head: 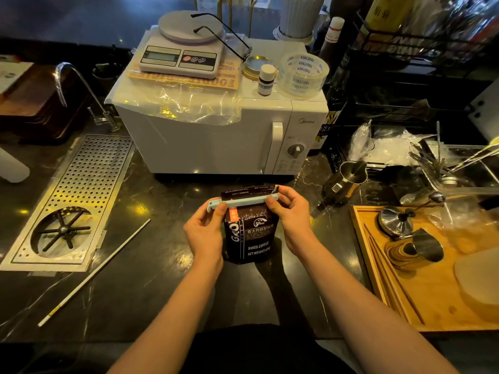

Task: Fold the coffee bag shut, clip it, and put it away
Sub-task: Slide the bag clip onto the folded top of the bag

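A dark brown coffee bag (252,238) with white lettering stands upright on the black counter in front of the microwave. Its top is folded over, and a long pale blue clip (243,201) lies across the fold. My left hand (205,230) pinches the clip's left end, beside the bag's upper left corner. My right hand (290,211) grips the clip's right end together with the bag's top right corner. Whether the clip is snapped shut I cannot tell.
A white microwave (216,136) stands just behind the bag, with a scale, tape roll and small bottle on top. A perforated steel drain tray (89,184) lies left, with a white rod (94,271) by it. A steel pitcher (348,182) and wooden tray (383,287) with metal cups sit right.
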Demonstrator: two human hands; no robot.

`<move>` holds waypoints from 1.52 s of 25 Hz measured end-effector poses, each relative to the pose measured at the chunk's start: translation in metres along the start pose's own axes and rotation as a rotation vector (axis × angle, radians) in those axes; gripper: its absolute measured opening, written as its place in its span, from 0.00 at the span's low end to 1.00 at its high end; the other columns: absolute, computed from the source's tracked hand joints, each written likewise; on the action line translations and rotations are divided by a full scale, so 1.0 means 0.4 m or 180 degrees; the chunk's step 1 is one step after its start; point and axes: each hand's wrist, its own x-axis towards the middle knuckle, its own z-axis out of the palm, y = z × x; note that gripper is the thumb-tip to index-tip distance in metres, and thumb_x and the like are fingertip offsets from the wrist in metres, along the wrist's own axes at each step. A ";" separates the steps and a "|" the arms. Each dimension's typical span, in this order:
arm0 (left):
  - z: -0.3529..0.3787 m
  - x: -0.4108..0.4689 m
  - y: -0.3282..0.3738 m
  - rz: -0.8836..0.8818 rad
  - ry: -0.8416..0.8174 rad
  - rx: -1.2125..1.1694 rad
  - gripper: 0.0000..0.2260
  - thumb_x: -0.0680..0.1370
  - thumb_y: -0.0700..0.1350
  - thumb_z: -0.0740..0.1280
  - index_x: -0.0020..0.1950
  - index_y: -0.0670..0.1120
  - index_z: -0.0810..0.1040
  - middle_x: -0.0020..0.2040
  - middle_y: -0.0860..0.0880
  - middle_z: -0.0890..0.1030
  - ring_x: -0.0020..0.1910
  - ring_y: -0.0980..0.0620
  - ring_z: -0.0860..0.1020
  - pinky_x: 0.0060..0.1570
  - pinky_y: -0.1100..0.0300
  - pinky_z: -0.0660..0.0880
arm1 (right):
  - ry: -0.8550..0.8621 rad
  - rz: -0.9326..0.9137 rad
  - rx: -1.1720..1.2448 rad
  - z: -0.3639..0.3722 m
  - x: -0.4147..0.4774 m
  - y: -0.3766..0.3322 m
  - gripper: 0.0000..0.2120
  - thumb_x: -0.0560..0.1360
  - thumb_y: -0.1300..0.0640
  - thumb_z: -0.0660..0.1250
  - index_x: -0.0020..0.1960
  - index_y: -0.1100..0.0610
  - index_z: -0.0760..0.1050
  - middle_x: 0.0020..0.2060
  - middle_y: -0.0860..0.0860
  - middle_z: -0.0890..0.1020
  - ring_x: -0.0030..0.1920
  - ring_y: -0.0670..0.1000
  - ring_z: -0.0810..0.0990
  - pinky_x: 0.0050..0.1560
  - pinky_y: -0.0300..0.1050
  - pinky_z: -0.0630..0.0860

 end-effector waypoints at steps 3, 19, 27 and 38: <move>0.013 -0.009 -0.010 0.0263 0.0156 0.0250 0.12 0.77 0.47 0.69 0.60 0.48 0.81 0.51 0.50 0.85 0.49 0.54 0.84 0.43 0.63 0.81 | 0.0112 -0.0146 -0.0189 0.005 0.000 0.005 0.08 0.76 0.63 0.69 0.53 0.54 0.78 0.49 0.51 0.85 0.50 0.48 0.84 0.49 0.42 0.81; 0.033 -0.029 -0.010 0.0773 0.0192 0.1133 0.15 0.79 0.55 0.64 0.61 0.49 0.76 0.50 0.50 0.81 0.49 0.53 0.82 0.44 0.59 0.80 | 0.0221 -0.0392 -0.0459 -0.004 -0.020 0.025 0.09 0.76 0.58 0.69 0.56 0.57 0.77 0.51 0.53 0.84 0.53 0.50 0.84 0.55 0.51 0.81; 0.027 0.008 0.051 0.1314 -0.0646 0.1456 0.12 0.76 0.49 0.71 0.59 0.52 0.78 0.56 0.56 0.80 0.57 0.59 0.77 0.55 0.63 0.76 | -0.0059 -0.0651 -0.0469 -0.023 -0.026 -0.025 0.08 0.76 0.62 0.69 0.54 0.58 0.78 0.47 0.50 0.83 0.47 0.42 0.82 0.48 0.41 0.81; 0.042 0.039 0.086 0.1994 -0.0995 0.2133 0.05 0.75 0.46 0.72 0.48 0.47 0.84 0.45 0.52 0.82 0.46 0.56 0.80 0.49 0.56 0.78 | -0.0097 -0.1278 -0.1691 0.030 0.004 -0.028 0.03 0.76 0.57 0.69 0.47 0.53 0.82 0.44 0.48 0.83 0.48 0.47 0.81 0.53 0.44 0.77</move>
